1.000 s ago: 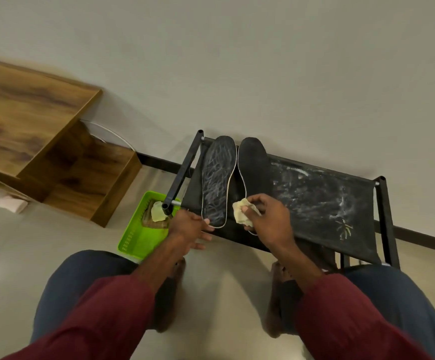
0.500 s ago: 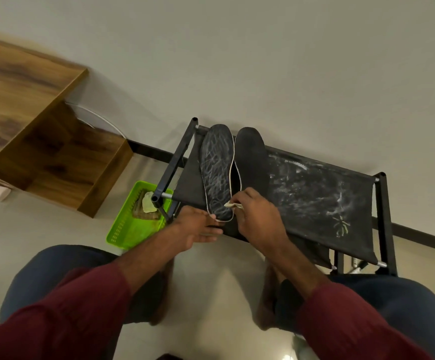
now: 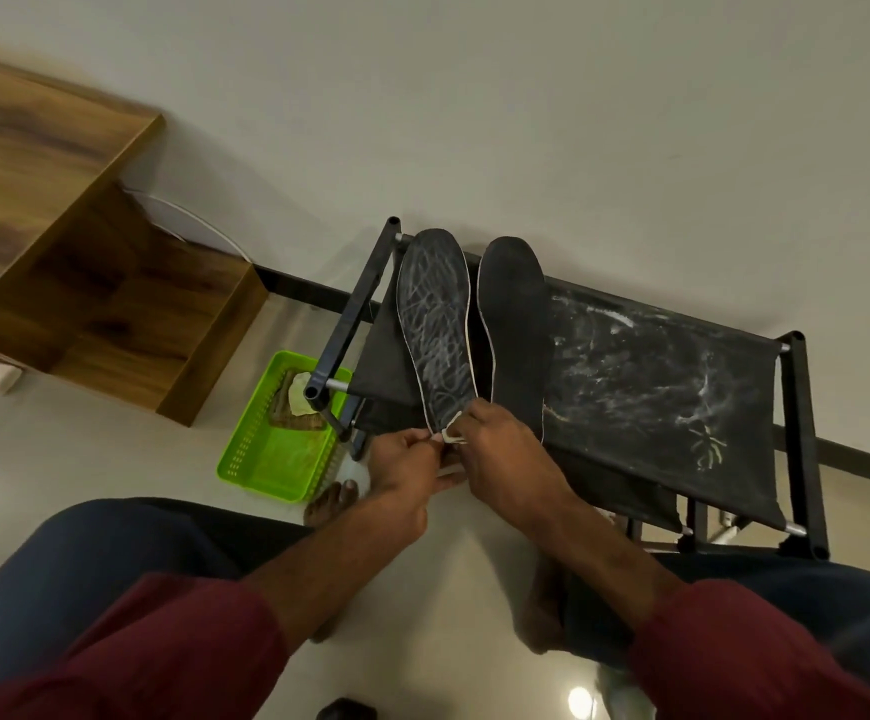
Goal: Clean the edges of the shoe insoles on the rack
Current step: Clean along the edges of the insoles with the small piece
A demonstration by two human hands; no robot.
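Two insoles lie side by side on the black metal-framed rack with a dusty dark fabric shelf. Toes point to 12 o'clock and heels sit at the front edge at 6.

The dark grey left insole, scribbled with chalky white marks and pale at the rim, is at the rack's 9 o'clock end. The plain black right insole, also pale-rimmed, is just beside it at its 3 o'clock, with a narrow gap between them.

Left hand: fingers curled, apparently pinching the heel rim of the left insole to steady it. Right hand: closed on a small pale crumpled cloth, pressed against that same heel from its 4 o'clock side.

Progress, as a judgement: wiping is at the heel edge of the left insole. Its long side rims look pale, but clean or dirty can't be told at this size. The right insole's face looks clean; whether its rim is done is unclear. Probably left to do: take the cloth round the rest of the left rim, then check the right one.

On the floor at 9 o'clock of the hands is a bright green slotted plastic basket holding something brown. A wooden shelf unit is at 10 o'clock.
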